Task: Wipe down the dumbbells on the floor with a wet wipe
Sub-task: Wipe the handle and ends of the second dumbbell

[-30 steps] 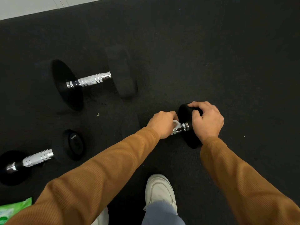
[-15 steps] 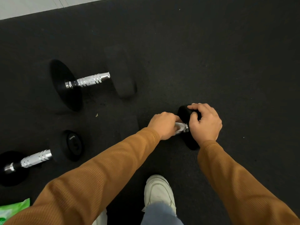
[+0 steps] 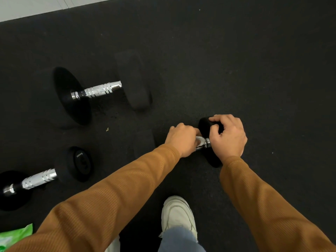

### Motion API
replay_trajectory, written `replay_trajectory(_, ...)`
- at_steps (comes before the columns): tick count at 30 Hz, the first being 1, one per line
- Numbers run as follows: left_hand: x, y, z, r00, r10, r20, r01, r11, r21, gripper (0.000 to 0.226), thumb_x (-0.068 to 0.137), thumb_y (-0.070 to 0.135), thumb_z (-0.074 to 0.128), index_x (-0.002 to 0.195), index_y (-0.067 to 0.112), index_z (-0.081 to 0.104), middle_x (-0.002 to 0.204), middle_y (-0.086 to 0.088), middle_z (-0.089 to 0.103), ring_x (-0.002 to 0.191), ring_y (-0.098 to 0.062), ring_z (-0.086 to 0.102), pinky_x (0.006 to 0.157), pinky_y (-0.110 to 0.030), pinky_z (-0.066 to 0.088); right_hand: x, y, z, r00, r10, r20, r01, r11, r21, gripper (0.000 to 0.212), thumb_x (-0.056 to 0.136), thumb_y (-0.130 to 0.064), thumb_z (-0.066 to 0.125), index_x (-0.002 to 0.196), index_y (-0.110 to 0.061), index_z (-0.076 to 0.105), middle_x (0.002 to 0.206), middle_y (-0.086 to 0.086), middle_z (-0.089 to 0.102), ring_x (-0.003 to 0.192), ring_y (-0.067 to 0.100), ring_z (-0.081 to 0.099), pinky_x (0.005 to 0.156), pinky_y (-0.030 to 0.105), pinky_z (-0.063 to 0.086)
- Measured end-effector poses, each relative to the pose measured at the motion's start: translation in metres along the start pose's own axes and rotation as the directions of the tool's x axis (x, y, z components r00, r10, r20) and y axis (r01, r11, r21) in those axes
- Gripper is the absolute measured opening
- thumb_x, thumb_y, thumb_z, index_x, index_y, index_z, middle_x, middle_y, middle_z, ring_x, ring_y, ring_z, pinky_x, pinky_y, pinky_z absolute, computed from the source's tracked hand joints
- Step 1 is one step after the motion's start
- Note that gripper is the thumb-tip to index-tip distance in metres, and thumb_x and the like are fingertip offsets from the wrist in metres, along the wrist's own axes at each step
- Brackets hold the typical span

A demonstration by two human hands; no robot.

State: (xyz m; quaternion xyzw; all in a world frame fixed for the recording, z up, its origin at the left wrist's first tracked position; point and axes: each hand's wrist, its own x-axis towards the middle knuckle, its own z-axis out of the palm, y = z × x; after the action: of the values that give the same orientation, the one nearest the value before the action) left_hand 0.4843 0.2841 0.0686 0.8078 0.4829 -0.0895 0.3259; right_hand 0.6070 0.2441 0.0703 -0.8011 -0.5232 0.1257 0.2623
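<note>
Right now, seen from my head, my left hand (image 3: pixel 181 140) is curled shut around the wet wipe (image 3: pixel 199 141), wrapping it on the chrome handle of the small dumbbell (image 3: pixel 209 142), which lies on the black floor mat (image 3: pixel 254 70) just ahead of my shoe (image 3: pixel 177 213). My right hand (image 3: pixel 228 136) clamps its near weight head, I judge to stop it rolling while I rub. Two other dumbbells (image 3: pixel 96 90) (image 3: pixel 40 179) lie toward the mat's left edge, well apart, with the green wipe packet (image 3: pixel 14 235) at the lower-left corner.
</note>
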Motion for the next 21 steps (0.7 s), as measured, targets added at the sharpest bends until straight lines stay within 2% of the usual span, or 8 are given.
replay_trajectory(3,-0.001,0.0,-0.002,0.996,0.087,-0.009,-0.087,0.996,0.022,0.027,0.093,0.024,0.051,0.119,0.022,0.057,0.112,-0.002,0.059,0.107,-0.02,0.05,0.095,-0.04,0.042,0.0,0.0,0.0,1.0,0.002,0.001,-0.002,1.0,-0.006,0.019,0.083,-0.013,0.054,0.095,-0.019,0.069,0.098,-0.006,0.065,0.099,0.011,0.052,0.07,0.022,0.033)
replay_trajectory(6,0.0,-0.005,-0.005,0.999,0.017,0.037,-0.015,0.998,-0.06,0.027,0.094,0.025,0.05,0.12,0.023,0.057,0.11,-0.002,0.062,0.101,-0.018,0.056,0.091,-0.039,0.047,0.0,0.0,0.001,1.0,-0.001,0.0,0.001,1.0,-0.005,0.02,0.083,-0.014,0.054,0.095,-0.019,0.069,0.098,-0.006,0.065,0.098,0.012,0.052,0.07,0.023,0.034)
replay_trajectory(8,-0.002,0.0,-0.004,0.999,0.049,0.006,-0.05,0.999,0.01,0.027,0.093,0.023,0.052,0.12,0.022,0.056,0.111,-0.003,0.06,0.103,-0.02,0.055,0.092,-0.039,0.046,0.0,0.0,0.0,1.0,0.006,0.006,-0.006,1.0,-0.001,0.02,0.084,-0.014,0.054,0.095,-0.02,0.068,0.098,-0.006,0.064,0.099,0.012,0.052,0.071,0.025,0.035)
replay_trajectory(11,-0.007,0.007,0.002,0.978,0.203,-0.056,-0.192,0.97,0.149,0.031,0.09,0.019,0.057,0.12,0.02,0.055,0.117,-0.002,0.054,0.109,-0.021,0.049,0.094,-0.036,0.041,0.0,0.001,0.001,1.0,0.008,0.01,-0.008,1.0,0.003,0.02,0.084,-0.015,0.053,0.095,-0.021,0.068,0.099,-0.007,0.064,0.1,0.012,0.052,0.073,0.026,0.037)
replay_trajectory(14,-0.007,0.005,0.005,0.957,0.285,-0.05,-0.267,0.937,0.223,0.034,0.089,0.02,0.058,0.123,0.021,0.055,0.122,0.0,0.051,0.112,-0.02,0.047,0.095,-0.036,0.038,0.0,0.002,0.001,1.0,0.0,0.005,0.0,1.0,0.0,0.02,0.084,-0.015,0.053,0.095,-0.021,0.068,0.099,-0.007,0.065,0.098,0.011,0.052,0.071,0.025,0.036)
replay_trajectory(16,-0.008,0.002,0.004,0.961,0.272,-0.051,-0.259,0.947,0.19,0.031,0.089,0.021,0.059,0.12,0.022,0.058,0.12,0.001,0.052,0.111,-0.019,0.048,0.095,-0.036,0.039,0.001,0.003,0.001,1.0,-0.003,0.0,0.003,1.0,-0.001,0.02,0.083,-0.015,0.053,0.095,-0.021,0.069,0.099,-0.007,0.065,0.098,0.011,0.052,0.071,0.024,0.036)
replay_trajectory(19,-0.01,-0.003,-0.003,0.992,0.123,-0.043,-0.124,0.992,-0.024,0.026,0.089,0.02,0.058,0.115,0.019,0.062,0.114,0.0,0.054,0.105,-0.019,0.053,0.092,-0.037,0.045,0.001,0.003,0.002,1.0,-0.002,-0.001,0.002,1.0,-0.004,0.02,0.083,-0.016,0.053,0.095,-0.021,0.069,0.098,-0.008,0.065,0.098,0.011,0.052,0.071,0.025,0.036)
replay_trajectory(21,-0.011,0.0,-0.004,0.994,0.106,-0.04,-0.107,0.994,-0.013,0.026,0.09,0.019,0.058,0.115,0.019,0.061,0.113,0.0,0.055,0.105,-0.02,0.053,0.093,-0.038,0.044,0.001,0.002,0.002,1.0,-0.001,-0.004,0.001,1.0,-0.002,0.02,0.083,-0.015,0.053,0.094,-0.021,0.069,0.098,-0.008,0.065,0.098,0.011,0.052,0.071,0.024,0.035)
